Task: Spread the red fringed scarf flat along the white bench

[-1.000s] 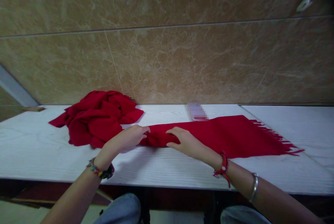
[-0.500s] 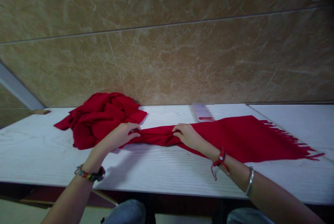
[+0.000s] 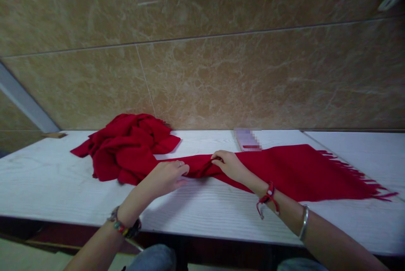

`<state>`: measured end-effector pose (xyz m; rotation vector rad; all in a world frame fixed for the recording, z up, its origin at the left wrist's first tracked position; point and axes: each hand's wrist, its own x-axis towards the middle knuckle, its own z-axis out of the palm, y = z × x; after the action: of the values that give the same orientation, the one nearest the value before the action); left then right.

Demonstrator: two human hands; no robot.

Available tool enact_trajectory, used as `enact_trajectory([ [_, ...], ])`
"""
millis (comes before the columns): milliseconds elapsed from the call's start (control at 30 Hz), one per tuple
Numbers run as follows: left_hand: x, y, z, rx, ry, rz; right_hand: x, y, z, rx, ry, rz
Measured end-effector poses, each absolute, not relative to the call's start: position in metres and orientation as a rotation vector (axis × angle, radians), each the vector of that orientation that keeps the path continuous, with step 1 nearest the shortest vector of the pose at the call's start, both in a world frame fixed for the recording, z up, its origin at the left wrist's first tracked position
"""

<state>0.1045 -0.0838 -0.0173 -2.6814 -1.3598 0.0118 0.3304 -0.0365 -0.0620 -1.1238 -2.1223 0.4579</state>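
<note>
A long red scarf (image 3: pixel 294 170) lies across the white table (image 3: pixel 47 186). Its right end is spread flat, with a fringe at the far right. Its left end is bunched in a heap (image 3: pixel 126 148) near the wall. My right hand (image 3: pixel 229 165) pinches the narrow gathered middle of the scarf. My left hand (image 3: pixel 167 177) sits a little to the left, fingers curled on the same gathered strip at its near edge. Both wrists wear bracelets.
A small flat pinkish object (image 3: pixel 248 140) lies at the back of the table by the brown marble wall (image 3: pixel 221 73), touching the scarf's far edge. The table's front edge runs just above my knees. A second tabletop adjoins at the right.
My left hand has slid right and toward me along the gathered strip, closing the gap to my right hand. My right hand stays pinching the scarf's middle.
</note>
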Motion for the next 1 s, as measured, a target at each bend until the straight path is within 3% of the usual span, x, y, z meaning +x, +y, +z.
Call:
enact_trajectory([
  [100,0.096,-0.081,-0.025,-2.511,-1.504,0.163,0.331,-0.036,-0.062,-1.148,-2.079,0.464],
  [433,0.059,-0.056,-0.038,-2.117,-1.616,-0.053,0.33,-0.032,-0.066,-1.193,-2.04,0.497],
  [667,0.065,-0.056,-0.052,-2.394,-1.646,-0.087,0.333,-0.029,-0.071,-1.226,-2.022,0.552],
  [1000,0.05,-0.029,-0.076,-2.355,-1.605,-0.297,0.33,-0.033,-0.065,-1.15,-2.01,0.56],
])
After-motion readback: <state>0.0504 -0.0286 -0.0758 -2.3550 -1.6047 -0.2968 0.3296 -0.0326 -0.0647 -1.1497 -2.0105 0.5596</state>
